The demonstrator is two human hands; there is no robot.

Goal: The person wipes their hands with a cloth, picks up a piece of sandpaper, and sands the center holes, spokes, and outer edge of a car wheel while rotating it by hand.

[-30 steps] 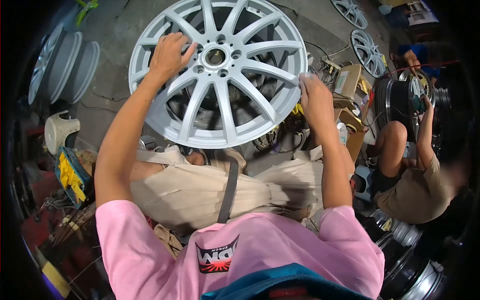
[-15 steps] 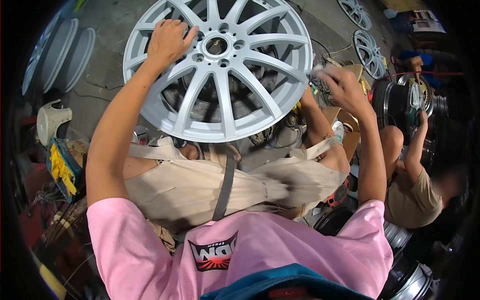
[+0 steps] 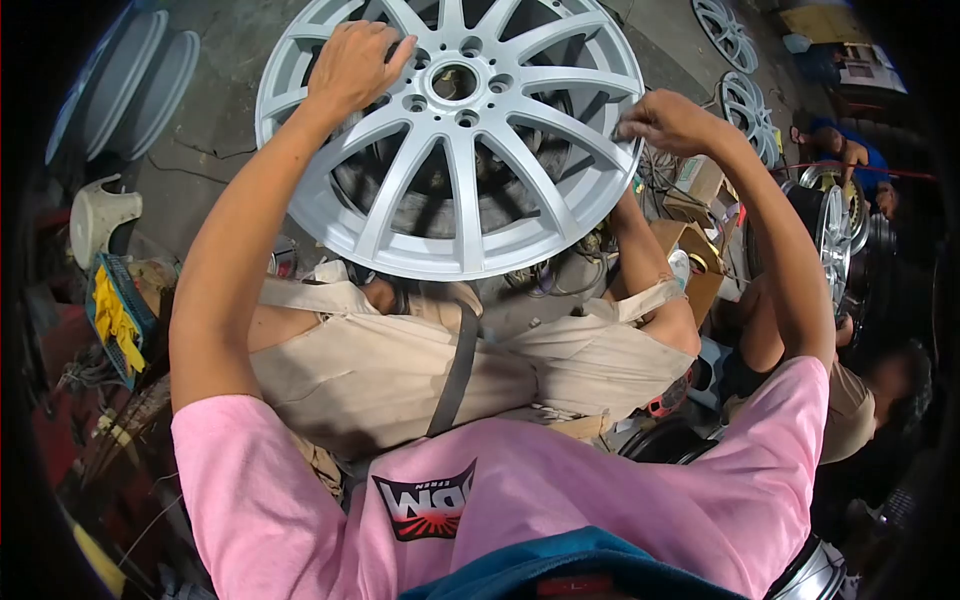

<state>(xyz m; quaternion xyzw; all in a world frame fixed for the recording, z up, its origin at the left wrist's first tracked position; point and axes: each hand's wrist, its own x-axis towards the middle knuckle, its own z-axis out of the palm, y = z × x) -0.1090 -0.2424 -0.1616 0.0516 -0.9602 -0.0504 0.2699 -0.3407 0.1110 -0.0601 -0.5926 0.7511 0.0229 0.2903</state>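
A large silver-grey wheel rim (image 3: pixel 466 190) with several spokes lies face up in front of my knees. My left hand (image 3: pixel 355 65) wraps over a spoke at the rim's upper left, thumb pointing toward the hub. At the right edge of the rim is my right hand (image 3: pixel 668 122), its fingers curled together at the outer lip. Whether something small is between those fingers is hidden. The hub hole (image 3: pixel 453 83) shows between my hands, and a dark round support is partly visible beneath the spokes.
Rims (image 3: pixel 150 95) stand at the left, near a white stool (image 3: pixel 103 222) and a blue basket (image 3: pixel 120 325) with yellow cloth. Cardboard boxes (image 3: pixel 697 188) are at right. Two people work by wheels at the far right; more rims (image 3: pixel 725 35) lie behind.
My right hand lifted off the rim's right edge, swung out to the right, then came back to the edge slightly higher. My left hand has stayed on the spoke.
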